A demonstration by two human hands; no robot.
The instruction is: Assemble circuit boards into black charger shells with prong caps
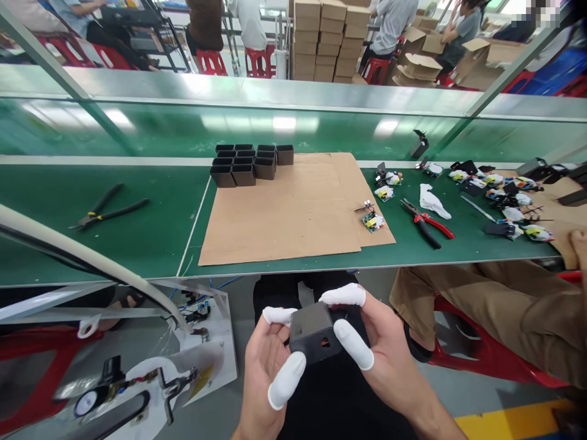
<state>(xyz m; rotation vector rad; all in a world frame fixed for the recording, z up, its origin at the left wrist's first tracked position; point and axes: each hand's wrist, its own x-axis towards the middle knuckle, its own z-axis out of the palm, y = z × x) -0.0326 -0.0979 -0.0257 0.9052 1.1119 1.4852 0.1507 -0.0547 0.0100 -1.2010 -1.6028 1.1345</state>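
Note:
A small black plastic housing [312, 330] is held above my lap, in front of the bench edge. It has a small opening in its near face, with something orange inside. White finger cots cover the thumb and a fingertip of each hand. My left hand [270, 360] grips the housing from the left, its thumb at the lower near corner. From the right, my right hand [376, 336] closes on it with thumb and finger. Beyond it, on the cardboard sheet [284, 220], lies a small circuit board [372, 221] with wires.
Black open-topped cases [243, 174] stand in rows at the cardboard's back left. Black-handled cutters [110, 208] lie left; red-and-black pliers [426, 223] and a crumpled white glove-like cloth [434, 201] lie right. Several circuit boards [504, 195] are beyond them. A seated person's leg [486, 305] is at right.

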